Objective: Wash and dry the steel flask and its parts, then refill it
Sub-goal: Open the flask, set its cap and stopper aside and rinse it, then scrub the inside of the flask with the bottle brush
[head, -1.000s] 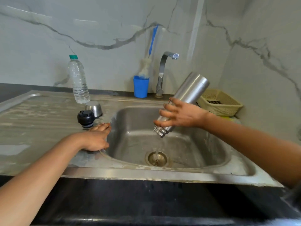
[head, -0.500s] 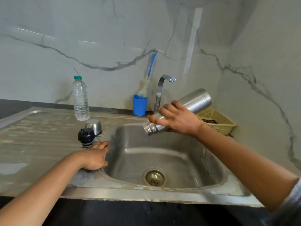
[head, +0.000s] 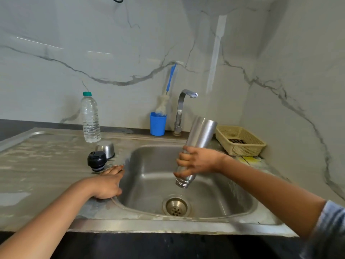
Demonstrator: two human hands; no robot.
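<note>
The right hand (head: 197,162), fingers clamped round the flask (head: 200,133), holds it mouth-down over the sink (head: 153,165), draining the rinse I'd say, while the left hand (head: 107,183) rests straight-fingered on the rim; next likely calls for a shake, then drying.

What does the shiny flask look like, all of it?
The flask is a tall, brushed steel cylinder, narrowing to a ringed neck. It has no lid on. It hangs upside down, tilted a little, mouth down over the sink. Only the right hand touches it, gripping its lower half.
</note>
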